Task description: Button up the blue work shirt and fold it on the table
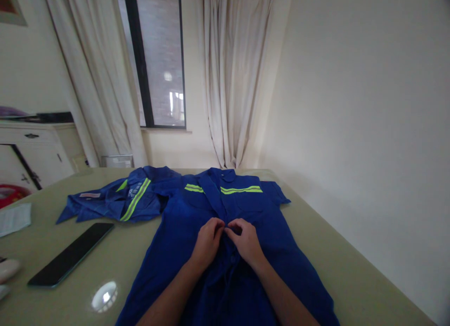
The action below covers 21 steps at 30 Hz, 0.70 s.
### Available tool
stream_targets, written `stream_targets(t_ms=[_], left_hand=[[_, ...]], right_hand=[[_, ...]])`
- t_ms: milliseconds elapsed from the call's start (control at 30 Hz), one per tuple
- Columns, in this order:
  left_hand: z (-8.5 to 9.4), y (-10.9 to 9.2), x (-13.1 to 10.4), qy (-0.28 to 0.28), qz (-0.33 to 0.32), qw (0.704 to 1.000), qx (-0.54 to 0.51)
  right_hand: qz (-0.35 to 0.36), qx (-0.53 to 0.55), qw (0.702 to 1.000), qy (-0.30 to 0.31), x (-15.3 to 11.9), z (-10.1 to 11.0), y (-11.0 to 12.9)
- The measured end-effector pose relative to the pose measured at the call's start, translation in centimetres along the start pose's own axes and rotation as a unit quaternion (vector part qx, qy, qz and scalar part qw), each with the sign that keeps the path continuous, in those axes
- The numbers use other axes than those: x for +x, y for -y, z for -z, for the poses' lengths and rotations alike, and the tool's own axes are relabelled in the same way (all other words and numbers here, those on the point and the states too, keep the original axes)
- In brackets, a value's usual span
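Observation:
A blue work coverall (190, 218) with yellow-green reflective stripes lies spread on the table, its collar at the far side. Over the middle of its front opening, my left hand (210, 239) pinches the fabric edge with thumb and fingers. Close beside it, my right hand (246, 239) is closed in a pinch on the same front edge, the fingertips of both hands almost meeting. Whatever small fastener may sit between them is hidden by the fingers. To the left lies a second blue garment (147, 201) with reflective stripes and white lettering, crumpled or folded.
The pale green table (337, 265) runs along a white wall on the right. At the left are a dark phone or tablet (72, 255), a paper sheet (16, 219) and a white object (9, 269). Curtains (235, 77) and a window (161, 58) stand behind.

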<state>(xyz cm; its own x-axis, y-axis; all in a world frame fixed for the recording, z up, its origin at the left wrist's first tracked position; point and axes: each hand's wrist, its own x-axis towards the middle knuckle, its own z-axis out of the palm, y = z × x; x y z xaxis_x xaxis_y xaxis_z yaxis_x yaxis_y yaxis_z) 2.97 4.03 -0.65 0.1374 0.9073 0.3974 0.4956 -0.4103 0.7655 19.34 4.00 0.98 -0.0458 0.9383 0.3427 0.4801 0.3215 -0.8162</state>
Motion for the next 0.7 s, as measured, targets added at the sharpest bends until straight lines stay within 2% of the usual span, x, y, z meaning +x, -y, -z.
stream_targets(t_ms=[133, 367, 467, 567, 700], left_hand=[[-0.1, 0.2, -0.1, 0.002, -0.018, 1.000, 0.002], [-0.5, 0.3, -0.5, -0.031, -0.028, 0.997, 0.064], [-0.4, 0.3, -0.3, -0.037, -0.032, 0.997, 0.052], [-0.3, 0.3, -0.2, -0.032, -0.014, 0.999, 0.013], [-0.2, 0.3, 0.0, -0.034, 0.021, 0.997, -0.063]], right_hand=[[0.006, -0.022, 0.999, -0.031, -0.3, -0.5, 0.0], [0.014, -0.076, 0.997, -0.011, -0.6, -0.5, 0.9], [0.005, 0.010, 1.000, 0.020, -0.2, -0.4, 0.5], [-0.040, 0.117, 0.991, 0.043, 0.4, -0.6, -0.6], [-0.061, 0.143, 0.986, 0.062, 0.8, -0.7, -1.5]])
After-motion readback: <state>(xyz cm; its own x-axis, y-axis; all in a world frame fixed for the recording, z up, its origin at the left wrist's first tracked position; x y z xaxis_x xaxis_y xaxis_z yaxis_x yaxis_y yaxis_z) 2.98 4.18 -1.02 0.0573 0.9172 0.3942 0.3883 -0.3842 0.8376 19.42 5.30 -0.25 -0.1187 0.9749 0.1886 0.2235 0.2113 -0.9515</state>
